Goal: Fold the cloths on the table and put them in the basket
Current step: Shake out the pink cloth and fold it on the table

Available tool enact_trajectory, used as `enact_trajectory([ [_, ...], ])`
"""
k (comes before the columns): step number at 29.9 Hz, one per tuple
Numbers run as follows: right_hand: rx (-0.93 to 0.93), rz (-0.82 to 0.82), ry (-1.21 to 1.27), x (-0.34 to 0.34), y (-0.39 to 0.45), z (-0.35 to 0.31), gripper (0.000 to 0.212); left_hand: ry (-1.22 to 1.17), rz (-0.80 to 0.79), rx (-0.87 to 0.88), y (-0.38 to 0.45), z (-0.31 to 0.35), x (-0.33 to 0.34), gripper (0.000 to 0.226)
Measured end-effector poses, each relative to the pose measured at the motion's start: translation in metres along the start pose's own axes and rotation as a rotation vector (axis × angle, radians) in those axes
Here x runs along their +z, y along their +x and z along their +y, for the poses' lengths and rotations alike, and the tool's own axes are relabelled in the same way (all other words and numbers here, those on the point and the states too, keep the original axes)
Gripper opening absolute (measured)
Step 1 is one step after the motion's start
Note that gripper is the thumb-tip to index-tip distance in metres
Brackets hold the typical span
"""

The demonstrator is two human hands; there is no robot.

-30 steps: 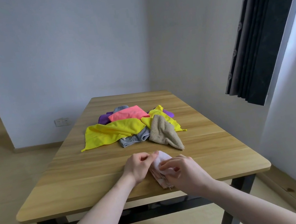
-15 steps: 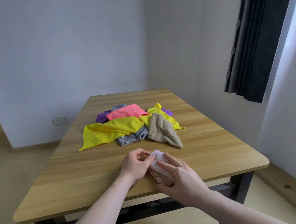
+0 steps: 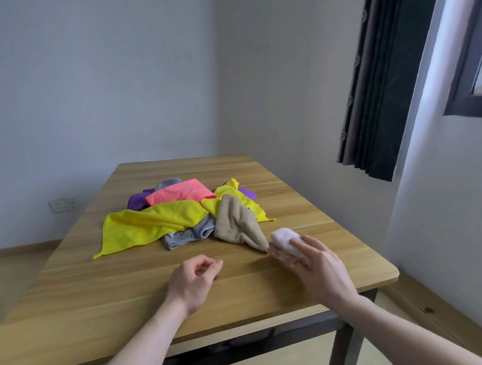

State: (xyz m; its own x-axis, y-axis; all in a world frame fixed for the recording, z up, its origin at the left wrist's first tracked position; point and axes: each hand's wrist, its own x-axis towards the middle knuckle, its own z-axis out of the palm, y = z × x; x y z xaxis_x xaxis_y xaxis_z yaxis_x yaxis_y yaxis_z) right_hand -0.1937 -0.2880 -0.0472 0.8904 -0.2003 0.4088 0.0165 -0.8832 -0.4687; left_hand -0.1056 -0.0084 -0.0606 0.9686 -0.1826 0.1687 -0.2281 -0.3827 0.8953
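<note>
Rightward now, right hand carries pale pink cloth; left hand released.

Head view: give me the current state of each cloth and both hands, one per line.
pale pink cloth: folded small, held by the right hand
right hand: fingers gripping the cloth
left hand: loosely curled, holding nothing
yellow cloth: unfolded, spread over the pile
beige cloth: crumpled, unfolded
grey cloth: bunched under the yellow one
coral cloth: lying atop the pile
purple cloth: mostly buried
</note>
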Motion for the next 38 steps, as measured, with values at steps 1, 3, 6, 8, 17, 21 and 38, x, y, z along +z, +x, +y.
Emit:
enact_trajectory([
  [1,0.024,0.033,-0.028,-0.010,0.005,0.014,0.048,0.001,0.003,-0.001,0.000,0.001,0.001,0.032],
  [3,0.045,0.064,-0.084,-0.026,0.013,0.040,0.038,0.014,0.001,-0.001,0.000,0.002,0.003,0.034],
  [6,0.046,0.025,-0.226,-0.038,0.017,0.067,0.011,0.042,0.002,0.003,-0.001,0.004,0.003,0.036],
  [8,0.035,-0.039,-0.334,-0.041,0.015,0.073,0.026,0.062,0.002,0.009,-0.001,0.004,0.003,0.029],
  [17,0.027,0.062,-0.203,-0.053,0.022,0.064,0.052,0.074,0.006,0.010,-0.003,0.007,0.002,0.035],
  [21,0.116,0.153,-0.218,-0.064,0.034,0.067,0.019,0.072,0.003,0.011,-0.004,0.008,0.002,0.035],
  [38,0.103,0.165,-0.265,-0.063,-0.001,0.082,0.052,0.085,-0.001,-0.005,-0.006,0.013,0.003,0.035],
])
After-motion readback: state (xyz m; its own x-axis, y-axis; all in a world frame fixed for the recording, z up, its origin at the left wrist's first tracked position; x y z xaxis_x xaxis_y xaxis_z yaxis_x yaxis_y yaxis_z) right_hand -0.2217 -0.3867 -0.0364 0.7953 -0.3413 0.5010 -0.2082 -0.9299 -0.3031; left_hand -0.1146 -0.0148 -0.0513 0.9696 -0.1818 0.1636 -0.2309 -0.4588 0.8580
